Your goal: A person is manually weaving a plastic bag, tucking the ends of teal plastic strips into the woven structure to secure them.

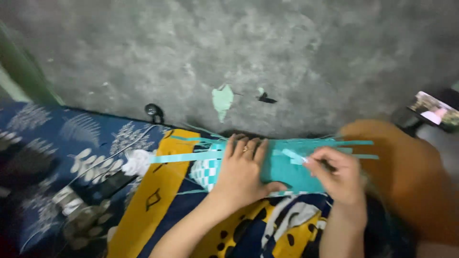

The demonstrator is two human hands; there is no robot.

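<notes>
Home: concrete floor [296, 52], patterned bedding [71, 143]

woven teal piece [291, 167] partly hidden under hands, phone [432, 111] blurred

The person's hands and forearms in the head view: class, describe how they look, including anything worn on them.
Both forearms are bare, with no sleeves showing. The left hand wears a small gold-coloured ring on one of its fingers. The right hand shows no ring, glove or watch. The picture is too blurred to judge the nails.

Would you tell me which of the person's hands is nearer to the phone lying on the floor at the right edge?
The right hand is nearer: the phone lies up and to its right. The left hand is farther left, pressed on the teal woven strips.
</notes>
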